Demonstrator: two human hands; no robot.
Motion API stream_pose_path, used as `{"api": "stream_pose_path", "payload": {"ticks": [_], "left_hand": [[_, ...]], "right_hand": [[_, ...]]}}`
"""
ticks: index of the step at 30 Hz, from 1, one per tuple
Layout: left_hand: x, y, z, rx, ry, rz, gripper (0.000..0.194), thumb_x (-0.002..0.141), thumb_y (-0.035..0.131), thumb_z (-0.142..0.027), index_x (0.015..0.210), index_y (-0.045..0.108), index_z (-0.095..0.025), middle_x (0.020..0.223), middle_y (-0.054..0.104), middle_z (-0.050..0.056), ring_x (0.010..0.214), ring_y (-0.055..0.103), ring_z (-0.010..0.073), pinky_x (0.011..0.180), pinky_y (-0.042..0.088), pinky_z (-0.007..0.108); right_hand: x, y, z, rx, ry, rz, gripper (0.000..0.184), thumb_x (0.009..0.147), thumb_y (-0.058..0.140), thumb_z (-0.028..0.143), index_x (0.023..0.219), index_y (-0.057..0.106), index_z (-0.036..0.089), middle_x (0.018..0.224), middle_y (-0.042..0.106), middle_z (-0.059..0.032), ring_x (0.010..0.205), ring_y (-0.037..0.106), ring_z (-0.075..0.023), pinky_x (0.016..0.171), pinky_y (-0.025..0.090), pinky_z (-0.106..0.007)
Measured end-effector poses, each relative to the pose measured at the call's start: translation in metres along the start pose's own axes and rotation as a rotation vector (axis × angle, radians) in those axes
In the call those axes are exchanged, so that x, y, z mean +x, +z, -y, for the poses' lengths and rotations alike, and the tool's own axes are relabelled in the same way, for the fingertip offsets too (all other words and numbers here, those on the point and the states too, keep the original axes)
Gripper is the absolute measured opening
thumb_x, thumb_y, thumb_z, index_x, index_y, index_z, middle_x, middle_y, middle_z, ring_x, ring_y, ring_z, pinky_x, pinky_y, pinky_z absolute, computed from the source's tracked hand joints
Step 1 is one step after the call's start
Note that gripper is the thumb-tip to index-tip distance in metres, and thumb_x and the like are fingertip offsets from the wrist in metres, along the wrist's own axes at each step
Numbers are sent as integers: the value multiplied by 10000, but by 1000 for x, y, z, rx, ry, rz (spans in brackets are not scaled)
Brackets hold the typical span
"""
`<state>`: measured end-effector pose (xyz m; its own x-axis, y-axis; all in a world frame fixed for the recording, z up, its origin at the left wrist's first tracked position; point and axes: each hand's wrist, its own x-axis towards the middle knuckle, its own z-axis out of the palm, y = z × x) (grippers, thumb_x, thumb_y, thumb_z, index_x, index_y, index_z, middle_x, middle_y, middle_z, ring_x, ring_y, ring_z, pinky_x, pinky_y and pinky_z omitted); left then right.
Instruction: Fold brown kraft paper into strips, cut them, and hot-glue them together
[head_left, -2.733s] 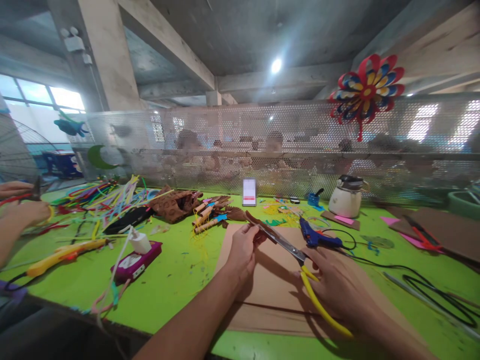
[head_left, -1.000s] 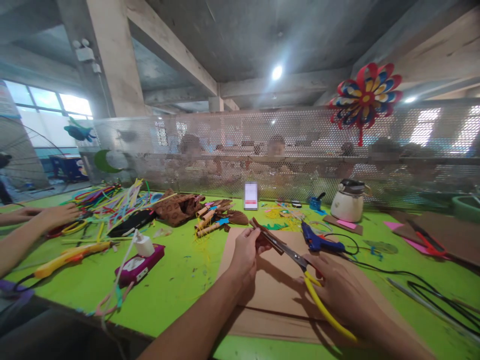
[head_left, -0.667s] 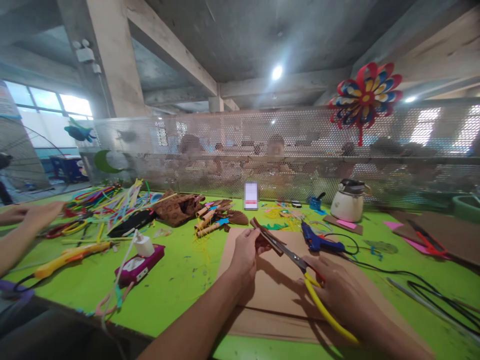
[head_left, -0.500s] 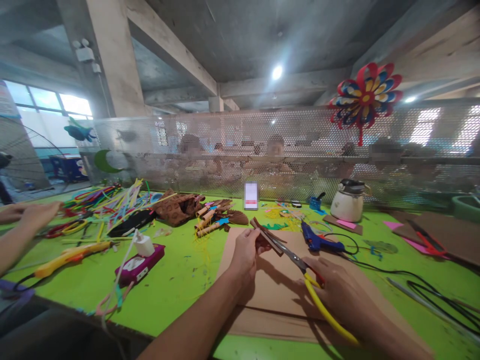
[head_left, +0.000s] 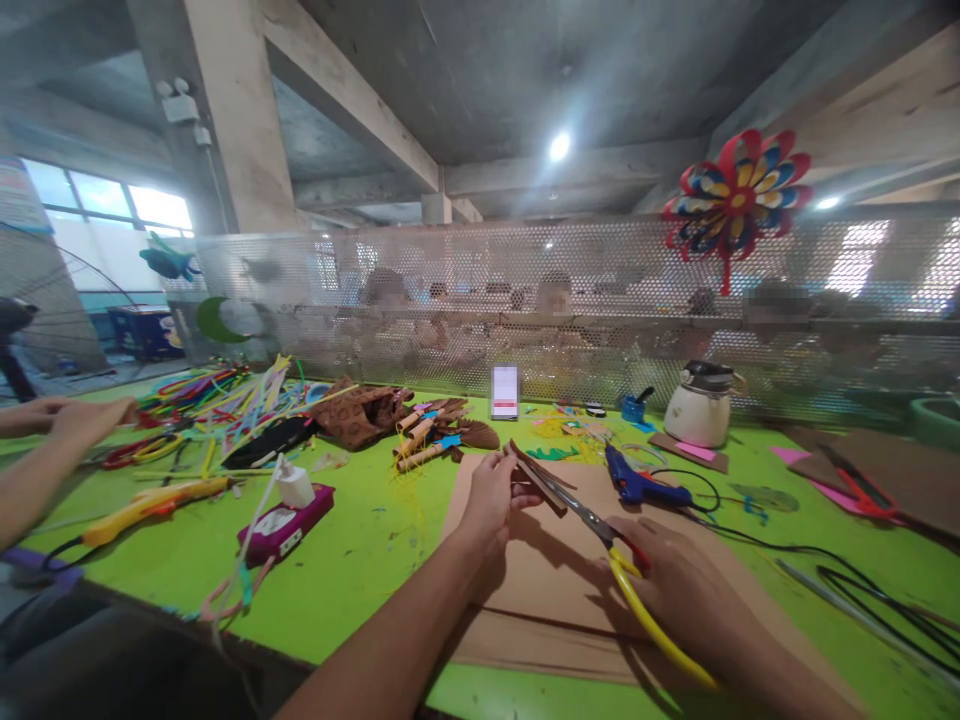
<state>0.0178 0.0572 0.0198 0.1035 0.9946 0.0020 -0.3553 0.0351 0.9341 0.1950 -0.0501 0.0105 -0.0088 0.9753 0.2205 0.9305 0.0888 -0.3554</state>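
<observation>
My left hand (head_left: 493,500) pinches a folded piece of brown paper (head_left: 553,493) above a brown cardboard sheet (head_left: 570,600). Scissors (head_left: 600,528) with yellow and red handles are in my right hand (head_left: 675,570), its fingers wrapped round the grips. Their blades point up and left and lie along the brown piece, close to my left fingertips. Whether the blades bite into the piece is hard to make out. Beyond my left hand lie several small brown paper rolls (head_left: 422,456) with blue star shapes and yellow strands.
A blue glue gun (head_left: 637,485) with a black cable lies right of the cardboard. A white kettle (head_left: 697,405), a phone (head_left: 505,391) and a red box cutter (head_left: 862,488) stand or lie farther off. Left are a purple power strip (head_left: 289,525), a yellow glue gun (head_left: 154,508) and another person's hands (head_left: 90,420).
The view has shifted slightly to the left. My hands, the scissors and the brown piece keep nearly the same pose; the other person's hands at left have shifted a little.
</observation>
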Motion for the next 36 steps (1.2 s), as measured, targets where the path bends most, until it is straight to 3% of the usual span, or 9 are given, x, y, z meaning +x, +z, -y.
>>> {"api": "stream_pose_path", "payload": {"ticks": [9, 21, 36], "left_hand": [[-1, 2, 7, -23, -5, 32, 79, 820, 513, -221, 792, 467, -164, 721, 592, 43, 551, 593, 127, 495, 513, 241], [1, 2, 11, -14, 67, -1, 160, 804, 554, -271, 729, 479, -150, 682, 566, 42, 577, 576, 131, 499, 513, 249], [-6, 7, 11, 4, 47, 20, 119, 801, 530, -224, 740, 445, -167, 670, 571, 31, 555, 584, 126, 494, 500, 232]], "right_hand": [[2, 5, -6, 101, -40, 10, 319, 815, 494, 386, 1051, 622, 213, 936, 655, -87, 829, 594, -245, 725, 404, -303], [1, 8, -2, 26, -13, 8, 376, 772, 474, 204, 1123, 607, 227, 902, 657, -74, 823, 604, -239, 718, 388, -305], [2, 8, -4, 16, -15, -22, 334, 782, 486, 253, 1090, 609, 216, 896, 650, -66, 794, 599, -226, 691, 384, -296]]}}
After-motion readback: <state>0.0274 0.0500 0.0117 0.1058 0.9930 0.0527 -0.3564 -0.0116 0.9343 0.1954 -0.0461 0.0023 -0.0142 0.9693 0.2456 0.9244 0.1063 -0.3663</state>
